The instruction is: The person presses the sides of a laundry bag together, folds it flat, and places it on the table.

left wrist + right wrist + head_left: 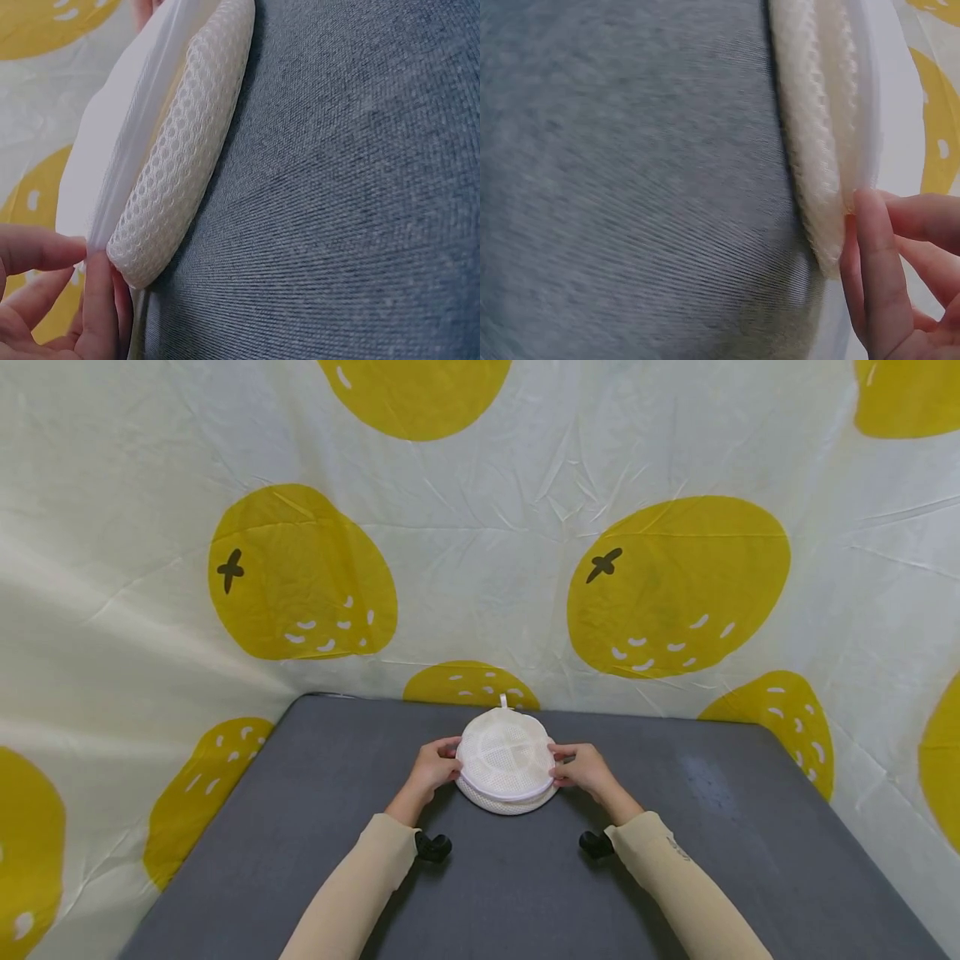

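Note:
A round white mesh laundry bag (506, 756) lies flattened on the grey table, a small loop tab (503, 701) sticking up at its far side. In the left wrist view, a smooth white band (124, 169) runs along its edge above a thick honeycomb-mesh side (176, 150). My left hand (435, 767) pinches the bag's left edge between thumb and fingers. On the opposite edge, my right hand (585, 768) pinches the same rim; the right wrist view shows its fingertips (868, 206) at the band. The bag's underside is hidden.
The grey cloth-covered table (300, 827) ends at a pale curtain (480, 585) printed with yellow fruit, which hangs behind it and at both sides. Dark wrist-camera mounts (432, 847) stick out from both beige sleeves. A pale smudge (705, 781) marks the table's right part.

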Demonstrator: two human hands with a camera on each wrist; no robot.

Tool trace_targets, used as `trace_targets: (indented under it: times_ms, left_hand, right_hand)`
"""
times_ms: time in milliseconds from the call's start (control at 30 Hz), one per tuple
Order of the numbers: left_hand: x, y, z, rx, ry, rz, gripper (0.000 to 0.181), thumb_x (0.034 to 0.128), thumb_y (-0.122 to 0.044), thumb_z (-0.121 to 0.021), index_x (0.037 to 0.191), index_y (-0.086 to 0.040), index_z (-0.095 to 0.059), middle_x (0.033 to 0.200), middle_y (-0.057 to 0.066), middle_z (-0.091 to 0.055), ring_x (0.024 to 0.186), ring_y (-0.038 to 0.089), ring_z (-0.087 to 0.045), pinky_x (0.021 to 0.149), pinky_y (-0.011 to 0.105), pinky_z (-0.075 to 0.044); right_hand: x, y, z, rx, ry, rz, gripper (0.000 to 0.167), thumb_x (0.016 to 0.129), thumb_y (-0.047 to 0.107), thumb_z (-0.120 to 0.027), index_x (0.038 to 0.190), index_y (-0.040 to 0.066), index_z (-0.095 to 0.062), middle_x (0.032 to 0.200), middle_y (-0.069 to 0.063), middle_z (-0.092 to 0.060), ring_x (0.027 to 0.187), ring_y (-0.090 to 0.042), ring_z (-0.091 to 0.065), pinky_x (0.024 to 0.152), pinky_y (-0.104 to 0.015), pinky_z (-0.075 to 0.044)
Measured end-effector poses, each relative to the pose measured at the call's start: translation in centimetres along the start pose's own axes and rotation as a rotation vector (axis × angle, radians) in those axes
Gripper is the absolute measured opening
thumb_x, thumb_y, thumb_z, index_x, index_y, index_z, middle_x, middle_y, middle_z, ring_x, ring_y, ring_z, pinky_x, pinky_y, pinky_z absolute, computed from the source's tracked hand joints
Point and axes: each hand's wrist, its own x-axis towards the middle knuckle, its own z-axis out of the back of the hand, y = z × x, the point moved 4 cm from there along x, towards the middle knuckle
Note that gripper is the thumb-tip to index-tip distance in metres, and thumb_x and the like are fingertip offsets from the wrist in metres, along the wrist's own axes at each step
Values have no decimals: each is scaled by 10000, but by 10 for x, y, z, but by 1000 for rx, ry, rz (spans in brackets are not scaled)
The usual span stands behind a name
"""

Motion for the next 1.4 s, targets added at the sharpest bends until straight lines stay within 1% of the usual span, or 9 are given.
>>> trace_targets:
  times_ms: [133,233,367,500,667,867,1033,1233,1400]
  left_hand:
    - [2,2,1,-22,5,27,500,879,142,-640,1364,17,-642,1004,114,-564,784,173,-572,695,272,-575]
    - [2,2,1,-28,7,34,497,886,141,-641,1367,16,-641,999,110,-563,771,167,-571,698,274,-577]
    - [1,1,-1,-19,7,16,488,884,142,-639,1358,29,-641,987,111,-563,761,171,-561,673,267,-567]
    - [-1,0,-2,-13,-17,-1,488,877,150,-632,1351,33,-644,987,115,-566,776,179,-551,662,265,-556]
    - [-3,-2,-3,12,-34,-22,484,882,158,-630,1351,37,-637,1007,137,-584,798,196,-555,666,278,-558]
    - [-3,-3,-1,46,-33,-59,476,874,148,-646,1337,37,-646,1040,161,-605,785,197,-567,648,278,-560]
    - [-4,-4,1,35,-20,-67,466,877,137,-653,1333,42,-647,1046,167,-613,767,185,-581,666,287,-572]
    - [-6,-5,0,74,-22,-75,462,878,140,-659,1331,47,-646,1062,186,-627,780,201,-602,680,302,-582]
    - [-7,-7,-1,111,-31,-94,473,852,159,-659,1314,57,-654,1006,166,-632,727,186,-587,619,272,-554]
  right_hand:
    - [1,-1,-3,8,4,1,536,861,-184,-688,1377,-152,-548,1230,-337,-574,673,-163,-680,692,-333,-616]
    - [0,0,-4,-4,2,8,539,857,-192,-687,1375,-162,-542,1228,-350,-568,683,-175,-679,698,-346,-617]
    - [0,-1,-3,-21,-8,-5,539,853,-195,-691,1372,-156,-550,1220,-341,-574,681,-177,-670,694,-347,-618]
    - [2,0,-2,-55,-6,6,531,851,-194,-688,1365,-154,-559,1210,-334,-587,666,-176,-666,681,-344,-617]
    - [5,6,0,-131,3,45,531,828,-196,-687,1345,-158,-575,1165,-326,-611,657,-191,-677,661,-346,-616]
    - [5,12,3,-283,37,86,523,827,-128,-724,1335,-132,-601,1105,-273,-668,666,-188,-709,668,-353,-612]
    - [4,16,6,-314,61,82,509,855,-105,-715,1349,-123,-594,1100,-260,-676,695,-191,-716,710,-385,-612]
    - [4,13,5,-355,47,101,518,833,-92,-734,1337,-104,-616,1104,-247,-691,684,-153,-693,663,-305,-587]
    - [3,13,3,-387,28,130,520,819,-90,-733,1327,-108,-622,1103,-254,-695,678,-163,-685,624,-262,-557]
